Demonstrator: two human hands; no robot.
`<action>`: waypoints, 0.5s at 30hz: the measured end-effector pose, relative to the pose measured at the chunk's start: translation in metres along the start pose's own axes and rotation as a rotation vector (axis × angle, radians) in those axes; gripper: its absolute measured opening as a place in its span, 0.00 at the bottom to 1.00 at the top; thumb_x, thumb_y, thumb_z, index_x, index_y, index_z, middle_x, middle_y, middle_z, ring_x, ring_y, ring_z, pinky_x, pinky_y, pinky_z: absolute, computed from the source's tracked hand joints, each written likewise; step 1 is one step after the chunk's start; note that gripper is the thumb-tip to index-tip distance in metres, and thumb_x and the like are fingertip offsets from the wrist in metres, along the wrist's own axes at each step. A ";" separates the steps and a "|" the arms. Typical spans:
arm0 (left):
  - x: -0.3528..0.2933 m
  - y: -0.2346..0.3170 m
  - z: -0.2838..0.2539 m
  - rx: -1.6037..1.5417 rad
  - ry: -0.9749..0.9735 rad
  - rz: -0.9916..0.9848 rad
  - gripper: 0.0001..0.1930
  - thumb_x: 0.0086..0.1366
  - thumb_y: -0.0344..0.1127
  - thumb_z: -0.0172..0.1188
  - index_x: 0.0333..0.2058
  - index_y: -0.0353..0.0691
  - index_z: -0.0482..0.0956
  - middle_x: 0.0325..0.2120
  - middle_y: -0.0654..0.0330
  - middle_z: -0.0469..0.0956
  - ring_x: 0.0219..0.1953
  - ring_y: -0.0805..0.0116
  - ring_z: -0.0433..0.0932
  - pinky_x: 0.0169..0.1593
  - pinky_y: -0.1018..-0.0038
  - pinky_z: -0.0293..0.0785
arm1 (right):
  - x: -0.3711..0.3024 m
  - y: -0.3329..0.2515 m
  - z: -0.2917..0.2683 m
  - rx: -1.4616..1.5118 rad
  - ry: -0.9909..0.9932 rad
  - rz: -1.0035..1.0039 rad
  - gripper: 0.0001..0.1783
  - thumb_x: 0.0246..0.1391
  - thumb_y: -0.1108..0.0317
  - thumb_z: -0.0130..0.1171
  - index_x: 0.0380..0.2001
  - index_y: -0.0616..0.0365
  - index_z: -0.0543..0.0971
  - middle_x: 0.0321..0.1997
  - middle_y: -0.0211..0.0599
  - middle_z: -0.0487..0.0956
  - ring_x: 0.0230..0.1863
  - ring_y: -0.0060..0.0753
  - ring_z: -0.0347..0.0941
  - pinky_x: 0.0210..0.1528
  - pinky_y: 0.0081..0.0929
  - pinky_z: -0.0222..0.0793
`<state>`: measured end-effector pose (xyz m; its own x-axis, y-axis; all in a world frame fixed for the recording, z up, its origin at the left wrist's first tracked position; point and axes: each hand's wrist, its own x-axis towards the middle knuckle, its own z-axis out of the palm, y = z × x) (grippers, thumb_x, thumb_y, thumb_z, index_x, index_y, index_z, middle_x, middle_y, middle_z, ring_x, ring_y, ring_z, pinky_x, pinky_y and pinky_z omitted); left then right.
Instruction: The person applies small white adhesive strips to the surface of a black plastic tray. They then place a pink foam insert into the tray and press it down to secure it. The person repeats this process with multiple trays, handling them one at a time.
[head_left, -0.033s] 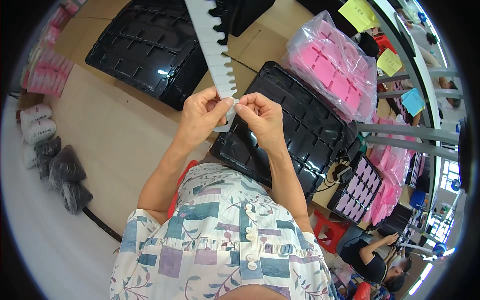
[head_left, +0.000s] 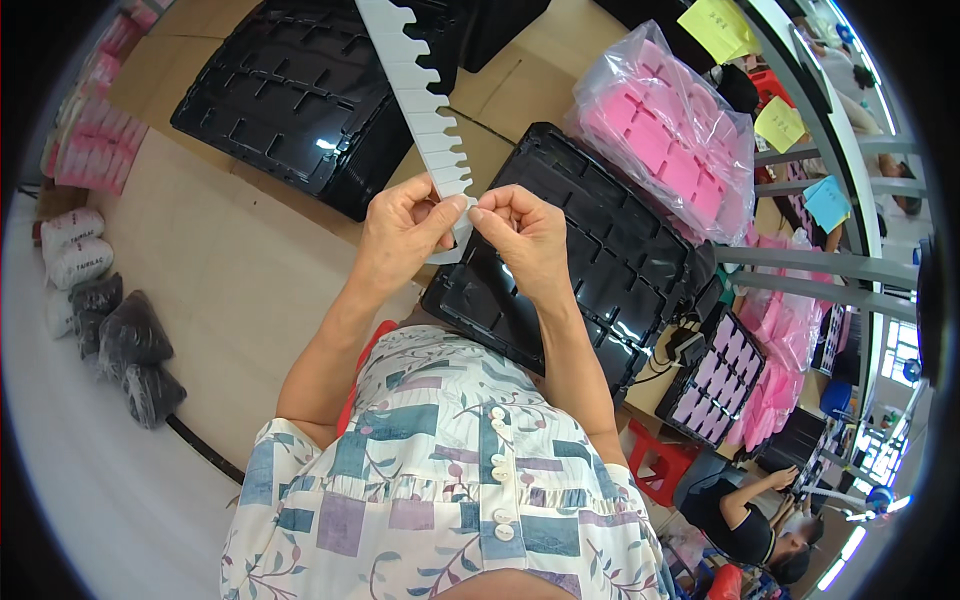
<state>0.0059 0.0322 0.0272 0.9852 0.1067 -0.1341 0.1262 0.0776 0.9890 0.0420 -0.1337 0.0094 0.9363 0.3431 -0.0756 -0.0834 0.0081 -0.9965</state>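
Both my hands pinch a long white strip with a row of toothed cutouts [head_left: 418, 100]. My left hand [head_left: 408, 230] is closed, its thumb and fingers gripping the strip near its lower part. Right beside it, my right hand [head_left: 522, 235] is closed too, thumb and forefinger pinched at the strip's edge. The two sets of fingertips nearly meet, and they hide that part of the strip. From my hands the strip runs up and away toward the top edge; a short end shows below them. Underneath lies a black plastic tray [head_left: 590, 235] with moulded slots.
Another stack of black trays [head_left: 290, 100] stands at the far left. Pink trays in a clear bag [head_left: 660, 130] lie to the far right. A tray of pale pieces [head_left: 715, 380] and a red stool [head_left: 658, 462] are at the right, near a seated person [head_left: 735, 515].
The strip's far end has swung slightly to the left. My hands stay almost in the same place, with the same pinch.
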 end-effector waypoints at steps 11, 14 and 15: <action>-0.001 -0.007 0.000 -0.073 0.108 0.011 0.06 0.68 0.31 0.56 0.37 0.36 0.79 0.26 0.66 0.79 0.18 0.85 0.64 0.21 0.86 0.58 | -0.036 -0.009 -0.009 -0.058 0.139 -0.192 0.03 0.54 0.75 0.63 0.32 0.61 0.79 0.19 0.18 0.71 0.17 0.09 0.62 0.18 0.15 0.57; -0.015 -0.009 -0.013 -0.010 0.080 -0.005 0.07 0.67 0.29 0.56 0.40 0.34 0.79 0.25 0.64 0.79 0.18 0.85 0.65 0.21 0.85 0.58 | -0.036 0.007 -0.090 0.331 0.088 0.137 0.03 0.56 0.71 0.63 0.31 0.58 0.80 0.20 0.14 0.69 0.18 0.07 0.58 0.19 0.11 0.47; -0.019 -0.012 -0.017 0.017 0.051 -0.005 0.06 0.68 0.29 0.55 0.40 0.34 0.78 0.25 0.63 0.80 0.18 0.85 0.65 0.21 0.85 0.58 | -0.043 0.016 -0.121 0.182 0.177 0.165 0.04 0.56 0.70 0.62 0.31 0.59 0.81 0.20 0.14 0.70 0.18 0.06 0.58 0.19 0.12 0.46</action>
<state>-0.0159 0.0462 0.0163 0.9775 0.1564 -0.1417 0.1337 0.0610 0.9891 0.0419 -0.2614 -0.0072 0.9487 0.1847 -0.2567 -0.2839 0.1396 -0.9486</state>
